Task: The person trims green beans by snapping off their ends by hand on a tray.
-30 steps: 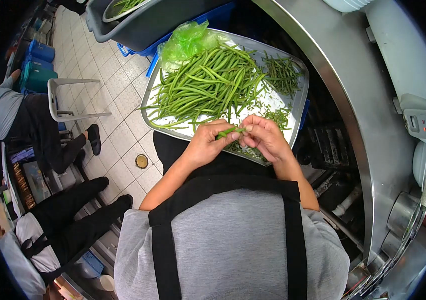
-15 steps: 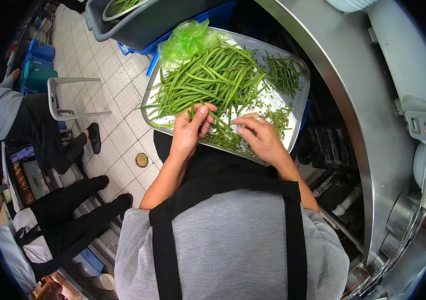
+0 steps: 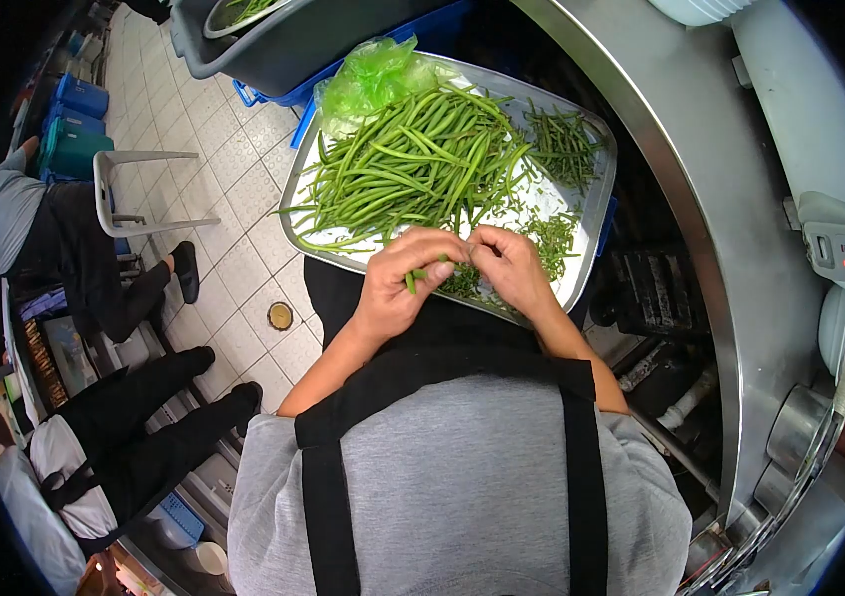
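My left hand [image 3: 405, 283] is closed around a few green beans [image 3: 412, 282], whose ends stick out between the fingers. My right hand [image 3: 510, 268] pinches with thumb and index finger against the left fingertips; what lies in that pinch is hidden. Both hands are over the near edge of a metal tray [image 3: 603, 134]. A large heap of whole green beans [image 3: 413, 164] covers the tray's middle and left. Small trimmed bean bits [image 3: 550, 241] lie near my right hand. Thinner, darker green pieces [image 3: 563, 149] sit in the far right corner, and a crumpled green plastic bag [image 3: 368, 79] at the far left.
A grey tub [image 3: 274, 50] stands beyond the tray. The steel counter [image 3: 686, 129] curves along the right, with an appliance with a small display [image 3: 840, 243] on it. At left are a pale chair [image 3: 140, 159] and two people in dark trousers [image 3: 159, 402].
Both hands have come together at the tray's near edge. My left hand has turned over its beans, and my right fingers have moved from open above the bits to a pinch.
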The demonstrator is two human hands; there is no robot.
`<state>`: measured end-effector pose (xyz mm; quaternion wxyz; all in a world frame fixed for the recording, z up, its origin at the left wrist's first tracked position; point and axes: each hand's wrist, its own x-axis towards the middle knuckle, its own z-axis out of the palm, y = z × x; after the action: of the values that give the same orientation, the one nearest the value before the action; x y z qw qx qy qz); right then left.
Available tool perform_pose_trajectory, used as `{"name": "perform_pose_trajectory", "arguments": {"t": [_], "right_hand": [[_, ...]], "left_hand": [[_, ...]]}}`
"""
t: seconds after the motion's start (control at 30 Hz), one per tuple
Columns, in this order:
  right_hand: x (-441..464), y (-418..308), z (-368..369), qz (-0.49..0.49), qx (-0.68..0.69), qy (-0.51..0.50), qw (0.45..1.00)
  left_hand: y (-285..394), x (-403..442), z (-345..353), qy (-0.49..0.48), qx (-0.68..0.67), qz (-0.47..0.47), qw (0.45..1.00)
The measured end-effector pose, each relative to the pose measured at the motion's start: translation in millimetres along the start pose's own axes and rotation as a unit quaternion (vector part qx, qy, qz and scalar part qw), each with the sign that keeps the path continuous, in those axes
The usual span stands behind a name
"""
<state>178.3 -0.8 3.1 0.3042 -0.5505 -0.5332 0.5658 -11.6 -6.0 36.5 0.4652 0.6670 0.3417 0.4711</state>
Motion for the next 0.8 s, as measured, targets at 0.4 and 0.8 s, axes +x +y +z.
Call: {"name": "perform_pose_trajectory", "arguments": {"t": [0.4,0.8], "right_hand": [[-4,27,16,-0.212,-0.423,0.033,0.880],[-20,-26,-20,-0.173,-0.252,0.042,0.951]], "left_hand": [[-19,-3,-20,0.141,-0.105,-0.227,0.958],[-14,-1,3,-0.106,0.187,-0.171,0.962]]}}
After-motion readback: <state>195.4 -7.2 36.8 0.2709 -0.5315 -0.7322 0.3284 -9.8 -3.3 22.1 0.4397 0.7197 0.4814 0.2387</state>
